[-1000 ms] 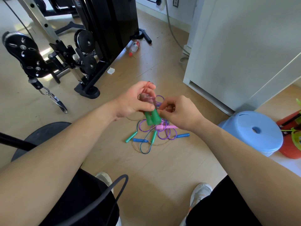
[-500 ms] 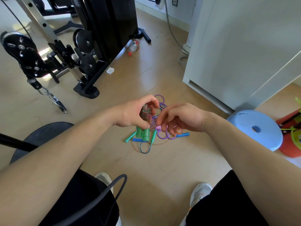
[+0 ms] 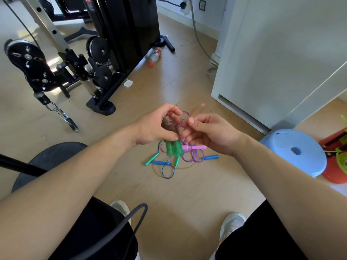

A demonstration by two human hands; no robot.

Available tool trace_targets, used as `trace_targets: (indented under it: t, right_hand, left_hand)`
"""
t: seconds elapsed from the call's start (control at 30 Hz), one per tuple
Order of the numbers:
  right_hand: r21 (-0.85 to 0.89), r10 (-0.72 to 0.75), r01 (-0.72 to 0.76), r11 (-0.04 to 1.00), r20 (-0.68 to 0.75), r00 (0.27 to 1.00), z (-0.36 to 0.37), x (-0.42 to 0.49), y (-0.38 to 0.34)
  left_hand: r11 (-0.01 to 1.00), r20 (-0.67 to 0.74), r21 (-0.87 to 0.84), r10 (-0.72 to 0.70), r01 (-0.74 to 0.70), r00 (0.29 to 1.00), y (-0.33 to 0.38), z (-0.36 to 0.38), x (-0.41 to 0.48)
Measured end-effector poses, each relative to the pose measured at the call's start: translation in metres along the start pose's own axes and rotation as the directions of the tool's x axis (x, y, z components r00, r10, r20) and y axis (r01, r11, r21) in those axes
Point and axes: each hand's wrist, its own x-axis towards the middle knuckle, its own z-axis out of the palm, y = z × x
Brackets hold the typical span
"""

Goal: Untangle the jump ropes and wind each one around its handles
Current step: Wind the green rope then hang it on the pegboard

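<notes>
My left hand [image 3: 156, 126] grips a pair of green handles [image 3: 173, 148] held side by side, with a reddish rope wound round their upper part [image 3: 170, 125]. My right hand [image 3: 210, 133] is just right of them and pinches the free end of that rope, which blurs upward near my fingertips. On the floor below lies a tangle: a purple rope [image 3: 195, 156] with a pink handle [image 3: 193, 147], two blue handles [image 3: 162, 163] [image 3: 211, 157], and two teal handles [image 3: 151, 159] [image 3: 177, 160] on a thin dark rope.
A black weight machine [image 3: 120, 34] with pulleys and a hanging clip [image 3: 63, 115] stands at the back left. A plastic bottle [image 3: 155, 55] lies by it. A white cabinet [image 3: 272, 53] rises at the right, a blue stool [image 3: 294, 151] and red bin [image 3: 336, 166] beside it.
Both hands rose slightly from the floor pile. My right hand turned palm-up and swung the rope end up and over the wound bundle.
</notes>
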Motion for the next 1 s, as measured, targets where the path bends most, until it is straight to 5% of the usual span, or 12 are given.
trace_targets:
  t: [0.1,0.23,0.5,0.63,1.0]
  right_hand:
    - [-0.266,-0.141,0.066,0.962,-0.272,0.952,0.010,0.008,0.002]
    - [-0.489,-0.241,-0.014,0.872,-0.454,0.858,0.023,0.011,0.004]
    - [-0.529,-0.429,0.032,0.848,-0.650,0.627,0.037,0.010,0.003]
    - [-0.594,-0.479,0.039,0.804,-0.606,0.636,0.037,0.013,0.003]
    - [-0.695,-0.571,0.167,0.700,-0.403,0.716,0.044,0.013,0.002]
  left_hand:
    - [0.999,-0.043,0.008,0.040,-0.040,0.998,-0.001,0.010,0.003]
    - [0.995,-0.138,0.064,0.081,-0.073,0.987,0.001,0.026,0.004]
    - [0.998,-0.303,-0.049,0.032,-0.049,0.952,0.012,0.049,0.008]
    - [0.924,-0.325,-0.383,-0.137,0.003,0.936,0.024,0.045,0.009]
    - [0.842,-0.175,-0.536,-0.183,0.062,0.967,0.024,0.011,0.004]
